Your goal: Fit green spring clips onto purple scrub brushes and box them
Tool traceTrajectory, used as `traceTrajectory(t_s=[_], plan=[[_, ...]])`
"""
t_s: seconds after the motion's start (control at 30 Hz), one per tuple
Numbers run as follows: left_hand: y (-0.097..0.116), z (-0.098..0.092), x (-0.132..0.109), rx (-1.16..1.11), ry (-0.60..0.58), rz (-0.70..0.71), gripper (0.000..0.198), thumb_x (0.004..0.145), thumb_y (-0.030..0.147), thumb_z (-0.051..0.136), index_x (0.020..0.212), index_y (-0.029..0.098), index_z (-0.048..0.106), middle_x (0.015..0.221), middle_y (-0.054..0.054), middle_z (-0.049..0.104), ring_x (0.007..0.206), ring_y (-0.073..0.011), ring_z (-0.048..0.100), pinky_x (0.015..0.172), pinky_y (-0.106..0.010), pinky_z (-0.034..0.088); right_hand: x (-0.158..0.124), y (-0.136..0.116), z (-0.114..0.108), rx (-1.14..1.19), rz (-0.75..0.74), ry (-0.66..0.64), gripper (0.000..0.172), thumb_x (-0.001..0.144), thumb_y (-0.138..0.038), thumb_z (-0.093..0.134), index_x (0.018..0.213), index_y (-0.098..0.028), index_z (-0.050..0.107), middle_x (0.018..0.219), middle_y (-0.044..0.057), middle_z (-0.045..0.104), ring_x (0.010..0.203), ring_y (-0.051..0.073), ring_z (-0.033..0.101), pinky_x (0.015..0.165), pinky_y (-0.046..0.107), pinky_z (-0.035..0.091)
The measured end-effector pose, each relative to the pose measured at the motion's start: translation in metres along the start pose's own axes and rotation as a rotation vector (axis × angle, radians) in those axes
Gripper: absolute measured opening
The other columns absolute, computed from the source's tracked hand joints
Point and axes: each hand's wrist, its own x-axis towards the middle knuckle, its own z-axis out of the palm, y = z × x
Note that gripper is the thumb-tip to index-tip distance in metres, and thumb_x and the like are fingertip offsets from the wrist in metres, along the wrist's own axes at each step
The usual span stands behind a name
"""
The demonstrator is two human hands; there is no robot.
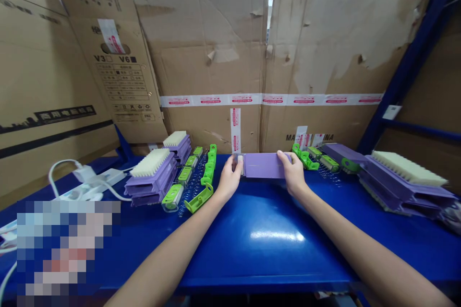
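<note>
Left hand: the left hand point(228, 178) grips the left end of a flat purple plastic brush body point(264, 165), fingers closed round its edge.
Right hand: the right hand point(293, 172) holds the right end of the same piece, thumb underneath, fingers curled over the top.
Purple piece: held level just above the glossy blue worktop point(252, 230), at its far middle, close to the torn cardboard boxes point(252, 67).
Left side: stacked purple brushes with cream bristles point(154, 172), green plastic clips point(207, 172) and a row of metal springs point(192, 187) beside them.
Right side: more purple bristle brushes point(403, 177), green clips point(306, 156).
Far left: white power strip with cable point(90, 177).
</note>
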Motion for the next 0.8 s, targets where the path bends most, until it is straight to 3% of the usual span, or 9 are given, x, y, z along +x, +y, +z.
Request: traceTrajectory(t_s=[0.1, 0.2, 0.5, 0.67, 0.8], plan=[[-0.002, 0.0, -0.005, 0.041, -0.087, 0.0, 0.063, 0.082, 0.044, 0.061, 0.136, 0.019, 0.039, 0.118, -0.012, 0.063, 0.11, -0.0239, 0.06, 0.097, -0.037, 0.045, -0.004, -0.003, -0.001, -0.08, -0.118, 0.027, 0.041, 0.071, -0.058, 0.062, 0.081, -0.018, 0.056, 0.079, 0.0, 0.056, 0.076, 0.017, 0.052, 0.072, 0.028, 0.041], [-0.003, 0.0, -0.009, 0.091, -0.072, 0.029, 0.083, 0.073, 0.04, 0.072, 0.142, 0.02, 0.03, 0.122, -0.012, 0.062, 0.11, -0.0254, 0.06, 0.098, -0.039, 0.045, -0.006, -0.004, -0.002, -0.118, -0.19, 0.019, 0.041, 0.074, -0.058, 0.058, 0.083, -0.019, 0.054, 0.08, 0.0, 0.055, 0.077, 0.017, 0.051, 0.073, 0.029, 0.04], [-0.007, -0.003, -0.009, 0.118, -0.091, 0.03, 0.08, 0.074, 0.036, 0.071, 0.142, 0.022, 0.031, 0.121, -0.009, 0.063, 0.11, -0.0243, 0.06, 0.1, -0.04, 0.044, -0.008, -0.002, -0.007, -0.196, -0.267, -0.074, 0.038, 0.08, -0.057, 0.049, 0.087, -0.02, 0.052, 0.085, 0.002, 0.057, 0.081, 0.019, 0.052, 0.076, 0.031, 0.04], [0.006, -0.004, -0.009, 0.111, -0.09, 0.085, 0.078, 0.076, 0.033, 0.07, 0.142, 0.024, 0.029, 0.121, -0.009, 0.061, 0.109, -0.0229, 0.06, 0.098, -0.039, 0.045, -0.005, -0.006, -0.009, -0.214, -0.321, -0.069, 0.038, 0.082, -0.057, 0.046, 0.09, -0.02, 0.052, 0.09, 0.004, 0.058, 0.086, 0.02, 0.054, 0.081, 0.034, 0.041], [0.018, -0.003, -0.008, 0.178, -0.008, 0.164, 0.078, 0.071, 0.03, 0.074, 0.137, 0.024, 0.034, 0.11, -0.008, 0.062, 0.101, -0.0228, 0.061, 0.092, -0.039, 0.047, 0.005, 0.004, -0.01, -0.225, -0.253, -0.107, 0.046, 0.082, -0.06, 0.043, 0.107, -0.021, 0.049, 0.107, 0.008, 0.059, 0.1, 0.023, 0.055, 0.09, 0.039, 0.04]])
